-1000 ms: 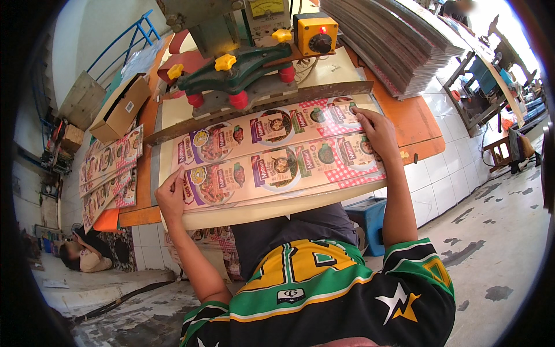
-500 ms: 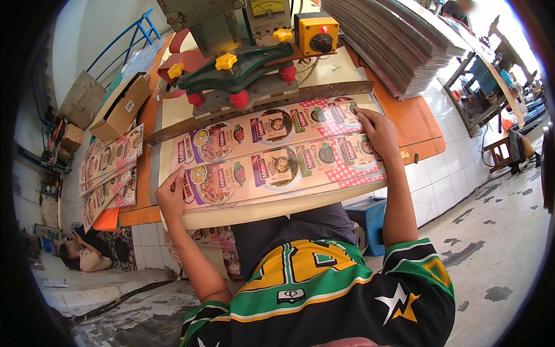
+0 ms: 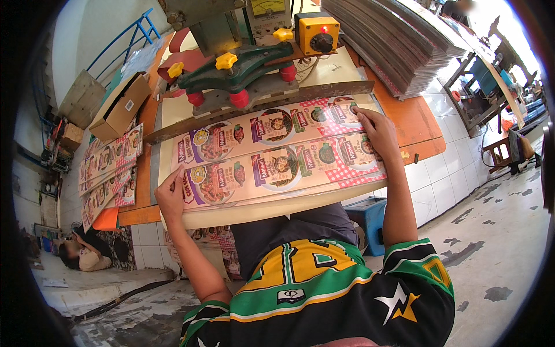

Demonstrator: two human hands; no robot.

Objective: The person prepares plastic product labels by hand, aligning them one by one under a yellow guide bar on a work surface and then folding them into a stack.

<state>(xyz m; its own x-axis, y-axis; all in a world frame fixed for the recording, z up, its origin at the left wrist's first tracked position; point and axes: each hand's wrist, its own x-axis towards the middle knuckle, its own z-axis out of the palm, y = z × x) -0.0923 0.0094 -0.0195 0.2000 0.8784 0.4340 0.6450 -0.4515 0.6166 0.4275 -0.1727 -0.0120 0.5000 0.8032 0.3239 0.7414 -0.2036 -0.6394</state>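
A long printed plastic sheet (image 3: 237, 191) with food pictures and red checks lies across the work surface, beneath the front of a press. A similar printed strip (image 3: 272, 124) lies just behind it, close to the metal bar (image 3: 341, 89). My left hand (image 3: 171, 194) pinches the left end of the front sheet between thumb and fingers. At the right end, my right hand (image 3: 378, 133) grips the sheets' edge, its thumb on top near the rear strip; the undersides of its fingers are hidden. Above the strips stands the press head (image 3: 237, 75), green with yellow knobs and red feet.
A yellow control box (image 3: 316, 34) with a lit red lamp sits on the press. Stacked sheets (image 3: 399, 43) rise at the back right. More printed sheets (image 3: 113, 168) and an open cardboard box (image 3: 120, 107) lie left. A blue stool (image 3: 367, 222) stands below the table; another person (image 3: 89, 254) sits far left.
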